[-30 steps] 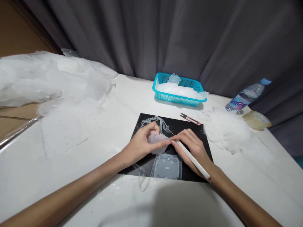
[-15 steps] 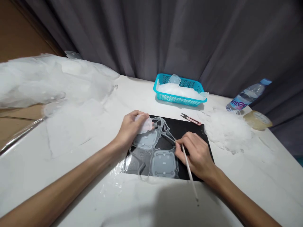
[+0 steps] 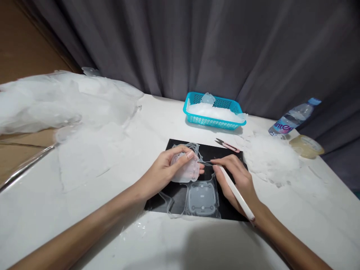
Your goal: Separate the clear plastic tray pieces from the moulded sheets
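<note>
over the black mat point(image 3: 210, 153), grip of left hand point(image 3: 165, 167) around translucent piece point(image 3: 188, 171), grip of right hand point(image 3: 237, 174) around white tool point(image 3: 235, 192)

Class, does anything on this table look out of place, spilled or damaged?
Possibly the loose heap of whitish pieces right of the black mat: it spreads untidily over the tabletop, as if spilled. A clear strip also straggles over the mat's near edge. Nothing looks plainly damaged.

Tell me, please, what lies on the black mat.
On the mat lie a clear panel and thin strips. What the left hand, the pale piece in it and the right hand cover cannot be seen.
</note>
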Action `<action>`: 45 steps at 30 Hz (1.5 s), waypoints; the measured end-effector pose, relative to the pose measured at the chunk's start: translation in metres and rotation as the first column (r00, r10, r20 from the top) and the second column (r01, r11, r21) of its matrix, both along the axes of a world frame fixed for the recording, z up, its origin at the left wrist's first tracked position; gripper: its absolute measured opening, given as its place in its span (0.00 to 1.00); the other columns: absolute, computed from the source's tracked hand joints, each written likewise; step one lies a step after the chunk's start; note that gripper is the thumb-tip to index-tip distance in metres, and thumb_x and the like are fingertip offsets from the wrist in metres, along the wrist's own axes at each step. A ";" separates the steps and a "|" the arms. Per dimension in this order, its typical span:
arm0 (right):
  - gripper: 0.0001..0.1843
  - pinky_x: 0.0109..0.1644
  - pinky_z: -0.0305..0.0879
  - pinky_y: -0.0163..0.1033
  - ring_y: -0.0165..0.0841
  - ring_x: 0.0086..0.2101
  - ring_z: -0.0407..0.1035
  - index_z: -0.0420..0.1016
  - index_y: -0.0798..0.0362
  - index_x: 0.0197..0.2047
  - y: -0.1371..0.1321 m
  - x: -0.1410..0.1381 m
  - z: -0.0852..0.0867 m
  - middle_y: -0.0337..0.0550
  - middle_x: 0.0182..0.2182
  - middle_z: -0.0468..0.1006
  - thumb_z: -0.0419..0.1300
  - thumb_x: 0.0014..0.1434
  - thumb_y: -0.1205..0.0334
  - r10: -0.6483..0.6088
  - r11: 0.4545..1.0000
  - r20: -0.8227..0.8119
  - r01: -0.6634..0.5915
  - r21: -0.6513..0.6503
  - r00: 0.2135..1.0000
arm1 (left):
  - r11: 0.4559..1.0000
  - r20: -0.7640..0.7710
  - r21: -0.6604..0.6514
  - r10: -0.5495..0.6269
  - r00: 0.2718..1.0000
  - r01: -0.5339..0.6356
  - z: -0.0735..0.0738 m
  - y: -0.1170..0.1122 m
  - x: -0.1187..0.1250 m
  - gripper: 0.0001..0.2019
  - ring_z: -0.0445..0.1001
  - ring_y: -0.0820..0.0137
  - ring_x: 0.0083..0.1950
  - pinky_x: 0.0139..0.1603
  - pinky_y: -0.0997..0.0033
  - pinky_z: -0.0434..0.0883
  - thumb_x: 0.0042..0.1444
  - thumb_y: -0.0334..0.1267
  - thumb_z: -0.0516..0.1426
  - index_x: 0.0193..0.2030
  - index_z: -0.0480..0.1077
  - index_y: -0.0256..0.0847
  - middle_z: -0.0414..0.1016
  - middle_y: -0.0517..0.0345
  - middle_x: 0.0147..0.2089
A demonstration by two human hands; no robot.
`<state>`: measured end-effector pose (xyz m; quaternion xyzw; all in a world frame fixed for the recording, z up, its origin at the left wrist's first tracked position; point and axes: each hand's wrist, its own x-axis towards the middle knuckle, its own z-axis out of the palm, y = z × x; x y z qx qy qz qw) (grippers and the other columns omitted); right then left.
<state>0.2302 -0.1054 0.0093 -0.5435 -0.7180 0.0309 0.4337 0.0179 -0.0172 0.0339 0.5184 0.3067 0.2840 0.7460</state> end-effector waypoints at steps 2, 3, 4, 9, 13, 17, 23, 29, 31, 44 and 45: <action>0.11 0.46 0.73 0.46 0.39 0.41 0.73 0.76 0.49 0.52 -0.003 -0.005 0.001 0.47 0.40 0.78 0.56 0.71 0.70 0.044 0.999 -0.011 -0.044 0.005 0.999 | 1.000 -0.001 -0.003 -0.014 1.000 0.014 0.000 -0.001 0.001 0.14 0.87 0.62 0.42 0.50 0.60 0.84 0.66 0.51 0.63 0.42 0.74 0.42 0.86 0.51 0.42; 0.12 0.46 0.73 0.46 0.39 0.41 0.73 0.76 0.50 0.53 -0.003 -0.007 0.001 0.47 0.40 0.77 0.55 0.72 0.70 0.062 0.998 -0.018 -0.062 0.008 0.998 | 1.000 -0.003 -0.007 -0.017 1.000 0.017 0.001 -0.002 0.002 0.14 0.87 0.62 0.41 0.50 0.60 0.84 0.66 0.51 0.63 0.43 0.74 0.42 0.86 0.51 0.41; 0.13 0.46 0.73 0.46 0.38 0.41 0.73 0.76 0.50 0.53 -0.004 -0.008 0.001 0.47 0.40 0.77 0.54 0.72 0.71 0.077 0.997 -0.027 -0.077 0.011 0.997 | 1.000 -0.005 -0.014 -0.019 1.000 0.019 0.002 -0.003 0.003 0.14 0.87 0.62 0.41 0.50 0.60 0.84 0.66 0.52 0.63 0.43 0.74 0.42 0.86 0.51 0.41; 0.14 0.47 0.73 0.44 0.37 0.42 0.73 0.78 0.51 0.52 -0.005 -0.009 -0.001 0.47 0.40 0.75 0.53 0.73 0.71 0.061 0.998 -0.070 -0.062 -0.012 0.996 | 0.995 0.020 -0.094 -0.032 0.999 0.034 0.005 -0.007 0.007 0.14 0.87 0.60 0.42 0.49 0.60 0.84 0.67 0.52 0.62 0.45 0.73 0.42 0.86 0.50 0.41; 0.12 0.49 0.72 0.43 0.36 0.42 0.73 0.79 0.51 0.49 -0.004 -0.009 0.001 0.46 0.40 0.76 0.54 0.73 0.70 0.069 0.997 -0.112 -0.073 -0.035 0.991 | 0.988 0.024 -0.142 -0.053 0.998 0.056 0.003 -0.009 0.007 0.16 0.87 0.59 0.44 0.52 0.57 0.82 0.68 0.54 0.60 0.46 0.73 0.42 0.86 0.49 0.41; 0.12 0.47 0.71 0.42 0.35 0.40 0.73 0.79 0.52 0.46 -0.003 -0.012 0.003 0.45 0.38 0.76 0.54 0.73 0.70 0.103 0.992 -0.140 -0.112 -0.053 0.985 | 0.985 0.023 -0.149 -0.080 0.997 0.082 0.000 -0.010 0.006 0.17 0.87 0.58 0.44 0.54 0.55 0.81 0.67 0.55 0.60 0.48 0.73 0.43 0.86 0.49 0.42; 0.05 0.44 0.69 0.40 0.34 0.38 0.72 0.79 0.53 0.44 -0.002 -0.012 0.005 0.43 0.37 0.75 0.61 0.70 0.67 0.130 0.982 -0.223 -0.157 -0.106 0.966 | 0.990 -0.035 -0.096 -0.105 0.994 0.101 0.001 -0.012 0.008 0.18 0.86 0.63 0.42 0.45 0.69 0.80 0.70 0.56 0.57 0.50 0.73 0.42 0.84 0.53 0.41; 0.06 0.45 0.66 0.42 0.35 0.37 0.69 0.77 0.52 0.40 -0.001 -0.010 0.003 0.41 0.34 0.75 0.60 0.70 0.67 0.126 0.981 -0.234 -0.157 -0.115 0.964 | 0.985 -0.074 -0.118 -0.136 0.988 0.127 -0.002 -0.010 0.006 0.19 0.82 0.62 0.47 0.51 0.63 0.78 0.70 0.57 0.56 0.52 0.71 0.44 0.80 0.54 0.46; 0.06 0.45 0.66 0.41 0.34 0.37 0.69 0.75 0.51 0.38 0.003 -0.007 0.004 0.40 0.34 0.75 0.60 0.70 0.67 0.099 0.986 -0.245 -0.127 -0.103 0.964 | 0.991 -0.121 -0.046 -0.133 0.984 0.128 -0.003 -0.005 0.001 0.19 0.80 0.63 0.47 0.50 0.63 0.77 0.70 0.58 0.56 0.52 0.70 0.44 0.78 0.55 0.44; 0.14 0.46 0.64 0.45 0.40 0.37 0.70 0.78 0.51 0.32 0.158 0.099 0.076 0.45 0.34 0.77 0.59 0.68 0.55 -0.146 0.989 0.151 0.142 0.037 0.978 | 0.611 -0.548 0.640 -0.064 0.834 0.467 -0.012 0.047 -0.046 0.17 0.71 0.61 0.49 0.50 0.62 0.68 0.65 0.53 0.63 0.51 0.73 0.45 0.73 0.54 0.48; 0.14 0.46 0.64 0.45 0.40 0.37 0.71 0.78 0.52 0.31 0.159 0.099 0.073 0.46 0.33 0.77 0.60 0.67 0.56 -0.128 0.992 0.149 0.127 0.016 0.981 | 0.590 -0.565 0.640 -0.072 0.822 0.492 -0.011 0.048 -0.049 0.17 0.71 0.60 0.53 0.54 0.60 0.68 0.64 0.54 0.64 0.52 0.73 0.45 0.73 0.53 0.51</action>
